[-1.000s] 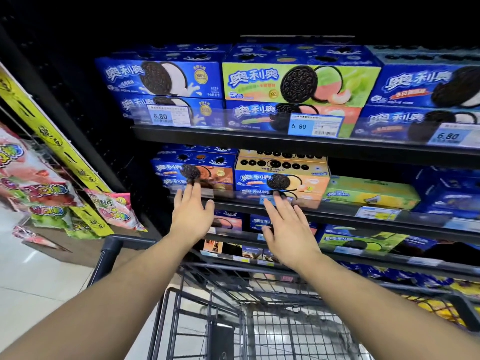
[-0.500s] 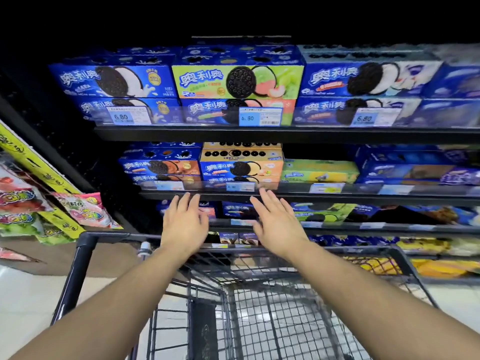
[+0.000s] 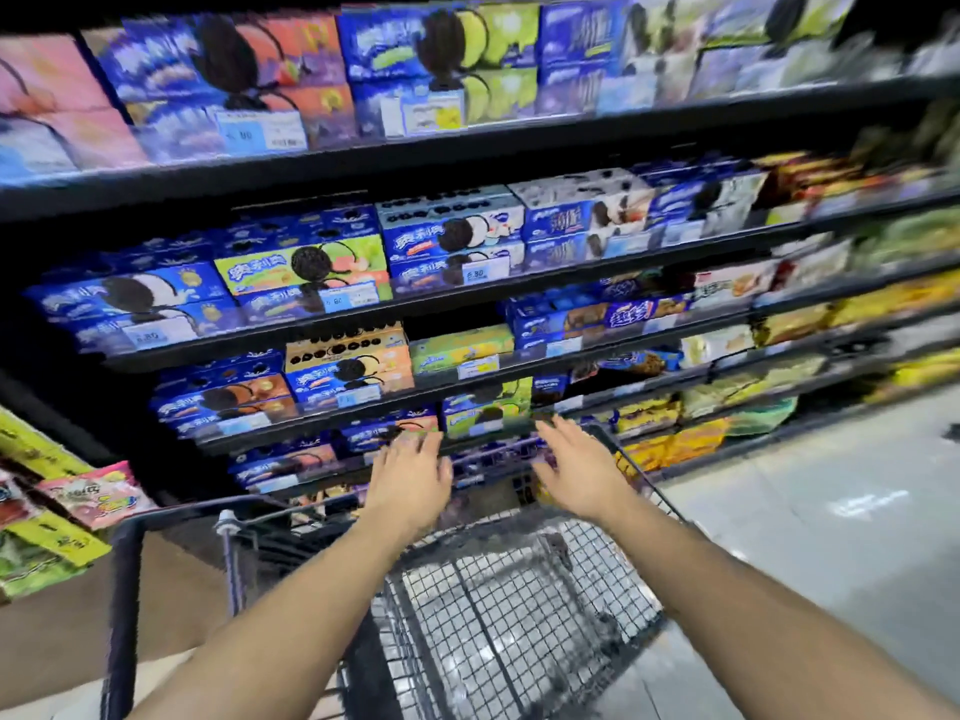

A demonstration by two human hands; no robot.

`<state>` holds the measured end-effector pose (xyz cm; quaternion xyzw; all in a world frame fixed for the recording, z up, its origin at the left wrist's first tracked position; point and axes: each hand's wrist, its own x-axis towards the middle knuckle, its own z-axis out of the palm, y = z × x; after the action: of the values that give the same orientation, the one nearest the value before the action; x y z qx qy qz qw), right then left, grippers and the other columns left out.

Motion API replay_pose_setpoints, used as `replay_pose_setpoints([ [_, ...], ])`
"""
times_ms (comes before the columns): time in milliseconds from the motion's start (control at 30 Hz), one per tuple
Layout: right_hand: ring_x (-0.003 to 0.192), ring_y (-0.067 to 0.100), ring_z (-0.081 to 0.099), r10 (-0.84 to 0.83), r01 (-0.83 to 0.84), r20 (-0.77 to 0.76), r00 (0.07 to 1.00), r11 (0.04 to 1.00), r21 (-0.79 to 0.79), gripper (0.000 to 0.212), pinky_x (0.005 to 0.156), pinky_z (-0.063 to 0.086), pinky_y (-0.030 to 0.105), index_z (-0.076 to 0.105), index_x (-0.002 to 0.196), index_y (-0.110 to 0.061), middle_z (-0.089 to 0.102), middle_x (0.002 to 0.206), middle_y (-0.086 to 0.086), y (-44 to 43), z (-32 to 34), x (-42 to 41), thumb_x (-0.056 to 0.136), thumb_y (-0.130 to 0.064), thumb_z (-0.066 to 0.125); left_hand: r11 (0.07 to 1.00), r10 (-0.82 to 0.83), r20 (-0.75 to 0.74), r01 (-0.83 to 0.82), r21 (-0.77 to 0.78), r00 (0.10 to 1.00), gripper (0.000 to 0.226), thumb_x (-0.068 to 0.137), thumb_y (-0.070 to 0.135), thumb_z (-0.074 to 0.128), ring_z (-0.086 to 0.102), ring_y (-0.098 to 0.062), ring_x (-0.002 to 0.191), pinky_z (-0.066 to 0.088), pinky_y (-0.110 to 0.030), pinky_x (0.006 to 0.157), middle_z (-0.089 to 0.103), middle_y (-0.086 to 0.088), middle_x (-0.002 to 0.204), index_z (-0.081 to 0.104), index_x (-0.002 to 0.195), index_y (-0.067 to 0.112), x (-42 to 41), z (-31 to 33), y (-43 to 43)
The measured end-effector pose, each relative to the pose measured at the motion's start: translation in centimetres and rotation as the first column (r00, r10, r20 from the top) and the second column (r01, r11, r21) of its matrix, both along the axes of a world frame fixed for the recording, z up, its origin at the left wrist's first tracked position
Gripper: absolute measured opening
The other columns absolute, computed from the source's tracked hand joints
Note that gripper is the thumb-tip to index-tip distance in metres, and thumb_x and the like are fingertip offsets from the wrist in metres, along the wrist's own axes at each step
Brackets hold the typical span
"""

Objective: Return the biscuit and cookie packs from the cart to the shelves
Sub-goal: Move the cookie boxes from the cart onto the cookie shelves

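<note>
Cart [image 3: 493, 615] = dark metal wire mesh; cookie boxes [image 3: 301, 267] glossy printed card; floor [image 3: 831, 511] smooth, shiny w/ glare.

Heavy motion blur smears the blue cardboard cookie boxes [image 3: 452, 241], worst toward the right edge. White glare sits on the pale glossy floor [image 3: 867, 504], and the far left falls into black shadow.

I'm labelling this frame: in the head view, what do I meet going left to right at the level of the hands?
Pink candy pack → left hand → right hand → yellow packs → floor.
</note>
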<state>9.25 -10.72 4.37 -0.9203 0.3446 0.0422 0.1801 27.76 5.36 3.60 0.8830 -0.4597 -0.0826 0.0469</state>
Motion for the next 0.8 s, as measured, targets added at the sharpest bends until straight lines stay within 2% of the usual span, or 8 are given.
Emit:
replay_pose_setpoints([
  [100, 0.150, 0.026, 0.024, -0.038, 0.037, -0.021, 0.999, 0.999, -0.016, 0.064, 0.121, 0.026, 0.040, 0.020, 0.160, -0.023, 0.020, 0.166, 0.007, -1.3, 1.7, -3.8, 0.104, -0.042, 0.043, 0.998, -0.058, -0.003, 0.058, 0.019, 0.998, 0.053, 0.103, 0.042, 0.035, 0.040, -0.028, 0.139, 0.032, -0.045, 0.117, 0.046, -0.007, 0.150, 0.042, 0.149, 0.017, -3.0, 1.9, -2.7],
  [200, 0.152, 0.026, 0.019, -0.072, 0.073, -0.043, 0.996, 0.997, 0.001, 0.063, 0.122, 0.022, 0.039, 0.018, 0.160, -0.025, 0.017, 0.167, 0.006, -3.4, 3.3, -7.4, 0.104, -0.042, 0.042, 0.992, -0.120, 0.017, 0.119, 0.035, 0.993, 0.052, 0.103, 0.043, 0.034, 0.046, -0.029, 0.132, 0.037, -0.046, 0.112, 0.052, -0.007, 0.143, 0.044, 0.146, 0.017, -6.2, 3.4, -5.4],
  [333, 0.153, 0.025, 0.017, -0.086, 0.085, -0.045, 0.995, 0.996, -0.009, 0.063, 0.122, 0.021, 0.040, 0.019, 0.160, -0.025, 0.018, 0.167, 0.006, -7.7, 5.3, -11.0, 0.105, -0.045, 0.041, 0.987, -0.158, 0.010, 0.157, 0.030, 0.987, 0.052, 0.103, 0.043, 0.035, 0.046, -0.030, 0.133, 0.037, -0.044, 0.111, 0.048, -0.008, 0.147, 0.041, 0.149, 0.021, -10.2, 5.5, -9.6],
  [633, 0.150, 0.030, 0.024, -0.072, 0.072, 0.011, 0.997, 0.993, -0.088, 0.063, 0.120, 0.027, 0.046, 0.022, 0.159, -0.026, 0.025, 0.164, 0.009, -22.2, 11.9, -19.4, 0.103, -0.045, 0.044, 0.955, -0.250, 0.019, 0.250, -0.160, 0.968, 0.050, 0.103, 0.041, 0.040, 0.044, -0.025, 0.135, 0.036, -0.042, 0.113, 0.046, -0.001, 0.148, 0.039, 0.150, 0.024, -18.3, 11.5, -24.7],
  [800, 0.154, 0.026, 0.016, -0.051, 0.051, 0.003, 0.999, 0.991, -0.121, 0.064, 0.122, 0.023, 0.046, 0.017, 0.160, -0.026, 0.019, 0.167, 0.006, -29.6, 15.2, -23.1, 0.105, -0.045, 0.042, 0.935, -0.261, 0.024, 0.259, -0.243, 0.965, 0.047, 0.103, 0.040, 0.043, 0.044, -0.024, 0.135, 0.038, -0.042, 0.111, 0.050, -0.001, 0.145, 0.046, 0.146, 0.021, -21.7, 14.5, -32.4],
])
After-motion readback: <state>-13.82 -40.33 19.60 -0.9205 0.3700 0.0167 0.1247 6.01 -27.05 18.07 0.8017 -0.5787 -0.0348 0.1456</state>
